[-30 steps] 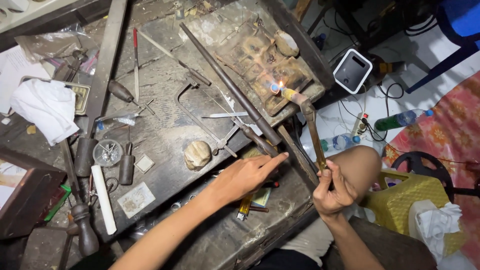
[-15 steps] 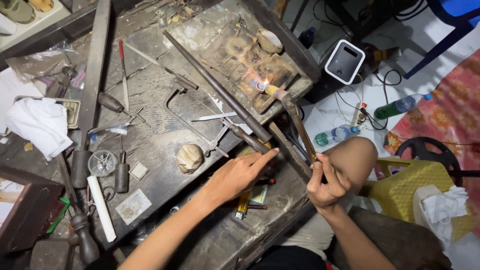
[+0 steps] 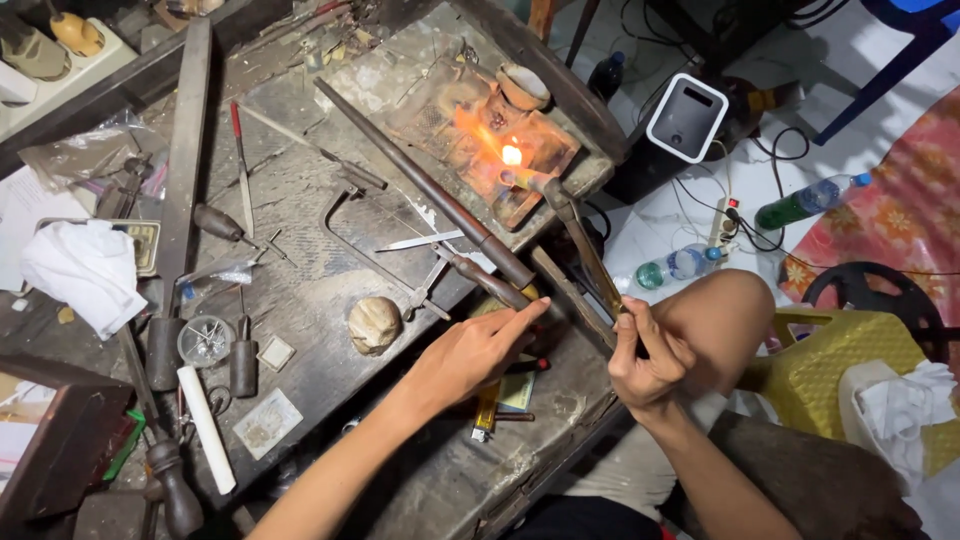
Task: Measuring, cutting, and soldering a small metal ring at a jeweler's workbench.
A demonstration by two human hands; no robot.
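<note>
My right hand (image 3: pixel 648 352) grips the handle of a gas torch (image 3: pixel 580 232). Its nozzle points at a scorched soldering block (image 3: pixel 480 150) on the workbench, where a bright flame (image 3: pixel 511 154) glows orange on the surface. My left hand (image 3: pixel 478 352) rests flat on the bench edge with fingers stretched toward the lower end of a long tapered steel mandrel (image 3: pixel 420 190). It holds nothing. A small clay crucible (image 3: pixel 524 88) sits at the far edge of the block.
Scissors (image 3: pixel 425 265), a saw frame (image 3: pixel 345 225), files, a round stone (image 3: pixel 374 323), a white rod (image 3: pixel 205 430) and a white cloth (image 3: pixel 85 275) litter the bench. Right of it are my knee (image 3: pixel 720 315), plastic bottles (image 3: pixel 810 200), a white box (image 3: pixel 686 118) and a yellow basket (image 3: pixel 850 375).
The flame on the soldering block has grown brighter and spread an orange glow. The torch hand stays in place; the left hand has barely moved. The camera shifted slightly.
</note>
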